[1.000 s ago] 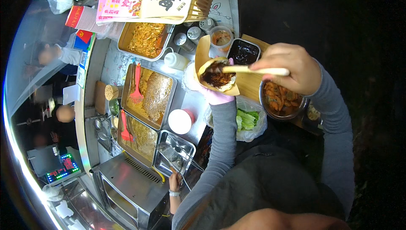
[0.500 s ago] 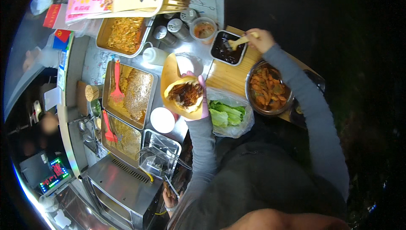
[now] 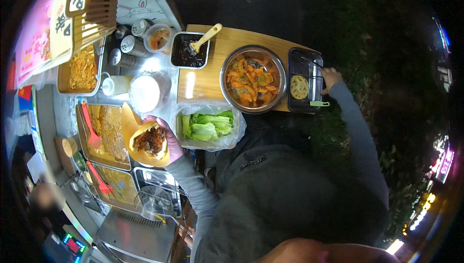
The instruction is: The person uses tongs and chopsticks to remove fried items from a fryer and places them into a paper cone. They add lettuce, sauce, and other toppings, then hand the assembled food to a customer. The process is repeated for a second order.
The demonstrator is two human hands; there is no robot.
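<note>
My left hand (image 3: 166, 135), in a thin pinkish glove, is closed around a brown paper sleeve (image 3: 131, 123). In it sits an open flatbread (image 3: 150, 143) smeared with dark sauce. At the right, my right hand (image 3: 332, 79) bends its fingers at the outer edge of a dark rectangular tray (image 3: 290, 104). Thin dark bars cross that tray near my fingertips, and what I grip is not clear. A pale round slice with holes (image 3: 299, 87) lies in it. A brush (image 3: 208, 37) with a pale handle rests untouched in a tub of dark sauce (image 3: 180, 59).
Between my hands are a steel bowl of orange fried pieces (image 3: 251, 84) and a bagged box of lettuce (image 3: 210, 125). Food trays with red brushes (image 3: 92, 127), shaker jars (image 3: 133, 45) and a squeeze bottle (image 3: 115, 85) stand left. Another person's hand (image 3: 187, 236) shows below.
My right hand has let go of the sauce brush, leaving it in the tub, and has moved over to the dark tray. My left hand still holds the flatbread. The view has shifted right.
</note>
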